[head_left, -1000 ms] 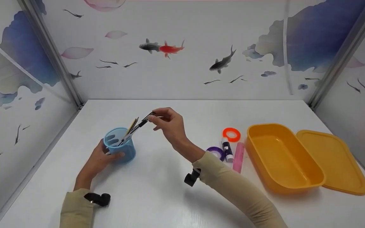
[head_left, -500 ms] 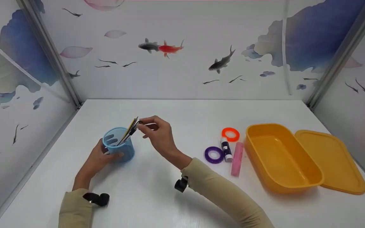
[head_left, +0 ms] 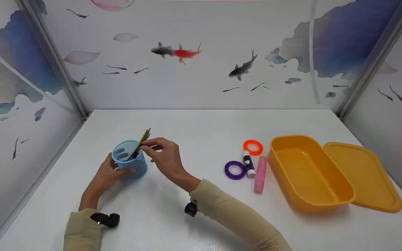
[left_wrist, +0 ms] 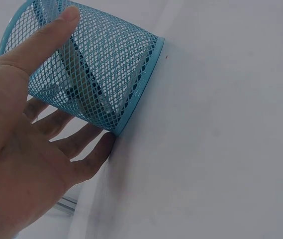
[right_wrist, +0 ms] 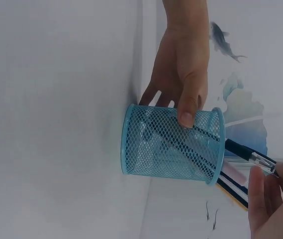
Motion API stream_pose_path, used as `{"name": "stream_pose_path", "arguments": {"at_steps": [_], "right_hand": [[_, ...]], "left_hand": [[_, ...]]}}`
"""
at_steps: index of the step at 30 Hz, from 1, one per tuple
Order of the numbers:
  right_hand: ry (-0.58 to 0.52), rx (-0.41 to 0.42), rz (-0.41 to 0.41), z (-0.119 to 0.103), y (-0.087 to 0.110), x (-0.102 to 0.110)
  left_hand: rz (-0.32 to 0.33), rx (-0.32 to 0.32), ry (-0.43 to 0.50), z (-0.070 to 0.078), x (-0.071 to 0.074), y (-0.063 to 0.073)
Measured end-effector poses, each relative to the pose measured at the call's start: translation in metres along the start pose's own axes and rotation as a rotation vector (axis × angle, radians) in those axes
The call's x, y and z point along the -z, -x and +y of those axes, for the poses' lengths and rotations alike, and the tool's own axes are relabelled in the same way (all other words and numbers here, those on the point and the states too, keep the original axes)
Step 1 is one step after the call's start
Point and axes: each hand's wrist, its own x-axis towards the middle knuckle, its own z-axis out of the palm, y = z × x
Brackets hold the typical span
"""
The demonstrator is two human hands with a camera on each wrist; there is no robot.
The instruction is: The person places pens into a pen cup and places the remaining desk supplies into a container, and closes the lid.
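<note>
Around the blue mesh cup [right_wrist: 173, 149] on the counter [head_left: 180, 216], the left hand [head_left: 108, 175] curls; above the cup's rim, the right hand [head_left: 166, 157] pinches a pen [right_wrist: 238, 149], lower end inside. Best brace the cup and lower the pen gently.

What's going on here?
A person's left hand holds a light-blue mesh cup, while the right hand pinches a black-and-clear pen whose lower end is inside it. Other slender items, one yellow, lean in the cup. To the right lie an orange ring, a purple ring, what looks like a glue stick and a pink cylinder, near an open yellow box with a flat yellow lid beside it.
</note>
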Motion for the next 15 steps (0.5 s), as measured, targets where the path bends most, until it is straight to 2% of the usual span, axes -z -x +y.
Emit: {"name": "stream_pose_path", "arguments": {"at_steps": [6,15], "right_hand": [[0.059,-0.002,0.006,-0.0009,0.0019,-0.0064],[0.059,-0.1,-0.039,0.0075,-0.0018,-0.0097]], "left_hand": [[-0.003,-0.008,0.009,-0.0006,0.0011,-0.0001],[-0.008,0.004,0.013,0.0012,0.0001,0.0009]]}}
